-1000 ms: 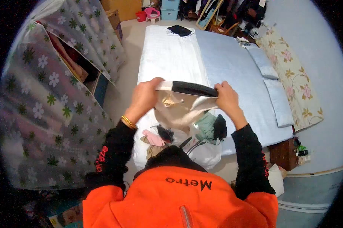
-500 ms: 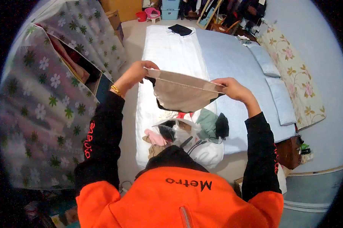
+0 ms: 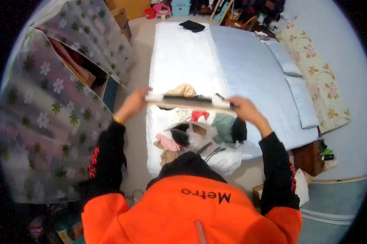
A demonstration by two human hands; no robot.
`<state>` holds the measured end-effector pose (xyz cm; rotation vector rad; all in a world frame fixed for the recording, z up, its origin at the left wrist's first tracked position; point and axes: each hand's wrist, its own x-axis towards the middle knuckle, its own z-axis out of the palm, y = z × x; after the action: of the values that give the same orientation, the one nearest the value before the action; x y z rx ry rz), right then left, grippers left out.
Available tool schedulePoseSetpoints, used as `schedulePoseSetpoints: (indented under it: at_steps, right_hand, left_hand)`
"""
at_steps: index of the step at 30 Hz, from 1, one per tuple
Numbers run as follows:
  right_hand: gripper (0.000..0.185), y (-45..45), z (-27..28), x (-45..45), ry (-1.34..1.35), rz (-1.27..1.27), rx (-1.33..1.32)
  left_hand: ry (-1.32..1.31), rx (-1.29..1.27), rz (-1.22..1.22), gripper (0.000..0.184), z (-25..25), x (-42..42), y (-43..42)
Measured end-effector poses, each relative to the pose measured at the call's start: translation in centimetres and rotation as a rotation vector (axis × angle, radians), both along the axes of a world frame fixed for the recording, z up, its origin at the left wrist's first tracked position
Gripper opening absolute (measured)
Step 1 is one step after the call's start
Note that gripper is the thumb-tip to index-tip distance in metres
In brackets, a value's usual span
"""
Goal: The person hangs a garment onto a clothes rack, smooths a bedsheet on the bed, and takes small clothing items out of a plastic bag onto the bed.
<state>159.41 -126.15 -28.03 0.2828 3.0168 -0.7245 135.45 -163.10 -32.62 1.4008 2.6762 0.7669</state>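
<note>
A pair of beige underpants with dark edging (image 3: 185,103) is stretched level between my two hands, seen almost edge-on and a little blurred. My left hand (image 3: 133,106) is closed on one end of the waistband. At the other end, my right hand (image 3: 247,110) pinches the cloth. Below the underpants, a clear plastic bag (image 3: 197,140) lies open on the bed with dark items in it. Around it are a pink cloth (image 3: 168,142), a red cloth (image 3: 199,116), a green garment (image 3: 225,128) and a black item (image 3: 239,131).
The bed has a white sheet (image 3: 183,61) on the left and a blue cover (image 3: 252,65) on the right. A black cloth (image 3: 192,26) lies at its far end. Two pillows (image 3: 301,101) line the right side. A flowered curtain cover (image 3: 61,110) stands on the left.
The underpants have tipped from hanging spread open to nearly edge-on, and both hands have moved down towards me. A tan cloth behind them now shows.
</note>
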Motion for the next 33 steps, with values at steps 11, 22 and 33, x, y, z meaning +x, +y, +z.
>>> schedulePoseSetpoints:
  at_steps: [11, 22, 33]
  right_hand:
    - [0.049, -4.7, -16.4, 8.8, -0.497, -0.037, 0.054]
    - [0.053, -5.8, -14.7, 7.0, -0.340, -0.005, -0.131]
    - [0.028, -4.6, -14.5, 5.9, -0.480, 0.119, -0.115]
  left_hand:
    - [-0.850, -0.367, 0.350, 0.048, -22.1, 21.6, -6.1]
    - [-1.292, 0.252, 0.693, 0.050, -18.0, 22.2, -5.1]
    - [-1.104, 0.174, 0.304, 0.031, -16.1, 19.8, -5.6]
